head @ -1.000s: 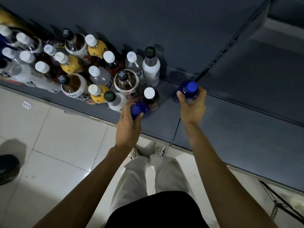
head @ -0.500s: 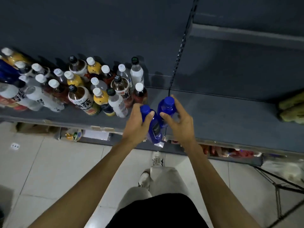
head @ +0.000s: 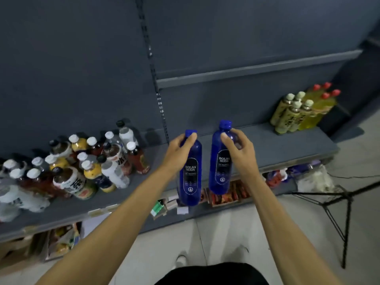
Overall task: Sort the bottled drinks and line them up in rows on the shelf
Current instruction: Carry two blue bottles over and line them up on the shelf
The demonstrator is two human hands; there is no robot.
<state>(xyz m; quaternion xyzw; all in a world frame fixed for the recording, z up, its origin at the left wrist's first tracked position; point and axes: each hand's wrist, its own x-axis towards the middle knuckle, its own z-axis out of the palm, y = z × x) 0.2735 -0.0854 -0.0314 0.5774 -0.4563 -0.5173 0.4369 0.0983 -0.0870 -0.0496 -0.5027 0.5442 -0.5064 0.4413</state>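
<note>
Bottled drinks of two sorts show here: two tall blue bottles held up at the centre of the frame, and a mixed crowd standing on the shelf (head: 267,149). Left blue bottle (head: 190,173) hangs upright from the left hand (head: 176,151), whose fingers (head: 192,137) curl round its neck just under the blue cap. Right blue bottle (head: 221,161) is held the same way by the right hand (head: 239,151), its fingers (head: 225,138) pinching the neck and shoulder. Both bottles are clear of the shelf, in front of its front edge, close side by side but apart, each with a dark label reading BOLSA SODA. At the left of the frame the unsorted cluster (head: 82,169) of bottles with white and black caps stands packed together on the shelf board, some tilted. At the upper right, near the shelf's far end, yellow bottles (head: 302,110) with pale and red caps stand in a tight group. Below the shelf edge a lower level holds small packaged goods (head: 228,194). A black wire stand (head: 337,204) stands on the tiled floor (head: 216,229) at lower right.
</note>
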